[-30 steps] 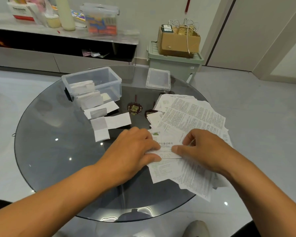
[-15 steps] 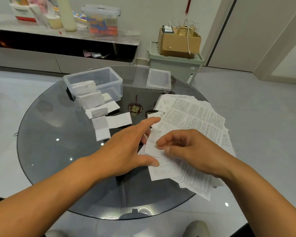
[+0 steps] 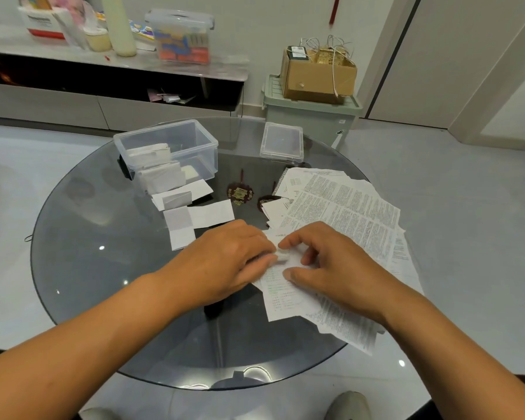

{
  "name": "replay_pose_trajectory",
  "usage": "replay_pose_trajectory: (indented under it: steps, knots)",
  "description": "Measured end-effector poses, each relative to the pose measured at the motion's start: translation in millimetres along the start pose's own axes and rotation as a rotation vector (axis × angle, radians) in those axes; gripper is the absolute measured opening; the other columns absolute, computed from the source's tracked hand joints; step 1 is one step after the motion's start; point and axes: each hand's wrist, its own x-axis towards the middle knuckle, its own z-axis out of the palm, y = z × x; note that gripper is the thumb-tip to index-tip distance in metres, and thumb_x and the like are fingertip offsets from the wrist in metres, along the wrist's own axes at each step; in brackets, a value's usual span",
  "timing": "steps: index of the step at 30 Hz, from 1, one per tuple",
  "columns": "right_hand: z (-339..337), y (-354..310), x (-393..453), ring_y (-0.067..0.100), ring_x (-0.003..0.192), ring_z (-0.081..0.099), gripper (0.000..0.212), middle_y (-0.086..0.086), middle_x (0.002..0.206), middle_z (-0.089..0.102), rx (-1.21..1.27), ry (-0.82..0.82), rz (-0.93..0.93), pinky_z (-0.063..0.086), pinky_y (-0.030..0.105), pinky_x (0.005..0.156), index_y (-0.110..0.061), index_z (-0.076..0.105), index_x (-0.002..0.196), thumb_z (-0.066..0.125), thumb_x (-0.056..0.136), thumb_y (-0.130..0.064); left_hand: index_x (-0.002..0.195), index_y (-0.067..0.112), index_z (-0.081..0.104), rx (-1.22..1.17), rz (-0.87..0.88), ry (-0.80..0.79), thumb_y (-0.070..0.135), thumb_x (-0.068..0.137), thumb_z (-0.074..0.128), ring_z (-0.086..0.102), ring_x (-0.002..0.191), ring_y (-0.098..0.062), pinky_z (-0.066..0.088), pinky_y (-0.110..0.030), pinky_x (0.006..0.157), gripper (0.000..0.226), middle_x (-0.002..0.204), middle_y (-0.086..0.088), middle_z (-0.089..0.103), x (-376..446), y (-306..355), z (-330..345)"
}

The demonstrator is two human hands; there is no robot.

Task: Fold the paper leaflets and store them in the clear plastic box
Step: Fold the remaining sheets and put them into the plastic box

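A fan of printed white leaflets [image 3: 346,207] lies on the right half of the round glass table [image 3: 88,253]. Both hands meet over the nearest leaflet [image 3: 285,301], at its upper edge. My left hand [image 3: 225,262] lies on the paper, fingertips at a small folded part. My right hand [image 3: 325,265] pinches that folded part between thumb and curled fingers. The clear plastic box [image 3: 167,147] stands open at the back left with folded leaflets stacked inside. Three folded leaflets [image 3: 194,213] lie on the glass in front of it.
The box's clear lid [image 3: 282,144] lies at the back of the table. Two dark red ornaments [image 3: 240,194] sit near the middle. Behind the table are a green storage bin [image 3: 309,116] with a cardboard box on top and a low shelf [image 3: 112,59] with clutter.
My left hand, which had pointed its index finger up over the leaflets, has come down onto the paper. My right hand has shifted slightly toward the left hand and now pinches the fold.
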Motion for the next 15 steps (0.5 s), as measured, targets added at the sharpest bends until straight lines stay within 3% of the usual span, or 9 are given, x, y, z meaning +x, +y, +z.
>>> replay_pose_trajectory:
  steps: [2,4,7,11,15]
  knots:
    - [6,0,3,0.002,0.089,0.057,0.020,-0.023,0.110,0.051,-0.045,0.068,-0.032,0.049,0.025,0.082,-0.043,0.065,0.111,0.073,0.092,-0.042,0.105,0.026,0.071,-0.071,-0.066,0.014,0.047,0.104,0.039,0.057,0.089,-0.009,0.051,-0.034,0.078,0.038,0.097,0.014,0.068,1,1,-1]
    - [12,-4,5,0.005,0.086,0.057,0.011,-0.018,0.104,0.057,-0.052,0.132,-0.043,0.051,0.031,0.079,-0.038,0.069,0.099,0.068,0.094,-0.048,0.114,0.034,0.067,-0.154,-0.167,0.006,0.060,0.100,0.040,0.057,0.092,-0.005,0.051,-0.032,0.080,0.040,0.100,0.017,0.067,1,1,-2]
    - [15,-4,8,0.013,0.076,0.064,0.026,-0.007,0.084,0.068,0.089,0.166,0.052,0.056,0.045,0.074,-0.027,0.072,0.085,0.066,0.095,-0.050,0.133,0.049,0.048,-0.303,-0.332,-0.062,0.075,0.083,0.056,0.059,0.095,-0.002,0.052,-0.025,0.081,0.057,0.104,0.017,0.062,1,2,-5]
    - [20,-3,12,0.011,0.073,0.064,0.031,-0.005,0.079,0.068,0.236,0.198,0.137,0.053,0.039,0.069,-0.029,0.065,0.089,0.078,0.083,-0.056,0.138,0.046,0.041,-0.427,-0.445,0.005,0.040,0.090,0.073,0.061,0.087,-0.002,0.052,-0.021,0.077,0.058,0.097,0.016,0.063,6,6,0]
    - [23,-4,20,0.008,0.074,0.061,0.035,-0.012,0.079,0.064,0.123,0.188,0.206,0.052,0.040,0.074,-0.034,0.057,0.096,0.081,0.079,-0.054,0.133,0.044,0.049,-0.324,-0.441,-0.024,0.032,0.095,0.069,0.056,0.082,-0.003,0.045,-0.018,0.070,0.046,0.095,0.014,0.057,10,10,1]
